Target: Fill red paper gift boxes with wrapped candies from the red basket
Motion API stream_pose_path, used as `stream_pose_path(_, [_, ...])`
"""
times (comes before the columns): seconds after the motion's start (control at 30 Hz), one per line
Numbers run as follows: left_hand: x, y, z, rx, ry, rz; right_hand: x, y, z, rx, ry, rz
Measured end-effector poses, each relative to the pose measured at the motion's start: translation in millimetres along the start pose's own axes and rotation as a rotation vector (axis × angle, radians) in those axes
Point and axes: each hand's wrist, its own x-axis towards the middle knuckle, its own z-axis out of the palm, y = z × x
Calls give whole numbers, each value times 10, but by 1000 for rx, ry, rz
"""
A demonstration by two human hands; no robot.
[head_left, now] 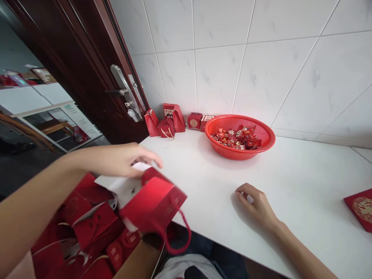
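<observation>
My left hand [128, 159] grips a red paper gift box [152, 201] by its raised flap. The box is tilted and slightly blurred, its white inside partly showing and a red cord handle [186, 236] hanging from it. Beneath that hand lies a pile of red gift boxes [95, 226] in a cardboard carton [136, 257]. On the white table, my right hand [254, 203] rests with its fingers curled in toward the thumb, nothing visible in them. Beyond it stands a red plastic basket [241, 154] holding many red-wrapped candies [240, 137].
Several small red boxes [167, 126] stand against the tiled wall [221, 77], left of the basket. A flat red box [360, 207] lies at the table's right edge. On the left is a dark red door [84, 50] with keys [131, 112] in its lock.
</observation>
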Motion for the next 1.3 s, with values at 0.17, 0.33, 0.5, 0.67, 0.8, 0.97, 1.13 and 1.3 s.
stream_pose_path(0.17, [895, 482, 158, -7, -61, 209, 40, 60, -4, -1, 83, 24])
stream_pose_path(0.33, [1651, 811, 285, -69, -156, 376, 158, 73, -129, 46, 313, -25])
stream_pose_path(0.5, [2000, 1114, 580, -163, -214, 352, 381, -173, -372, 58, 474, -134])
stream_pose_path(0.67, [2089, 1166, 766, -305, -208, 323, 669, -385, -472, -4, 255, -244])
stream_pose_path(0.8, [2115, 1052, 825, -361, -130, 362, 823, -446, -482, -44, 172, -183])
stream_pose_path(0.97, [2079, 980, 931, -412, 21, 474, 888, -498, -489, -73, 123, -25])
stream_pose_path(1.13, [2018, 1019, 1014, -575, 161, 544, 876, -429, -486, -10, 44, 80])
stream_pose_path(1.3, [1878, 1028, 990, -467, 180, 632, 805, -350, -519, 109, 24, 156])
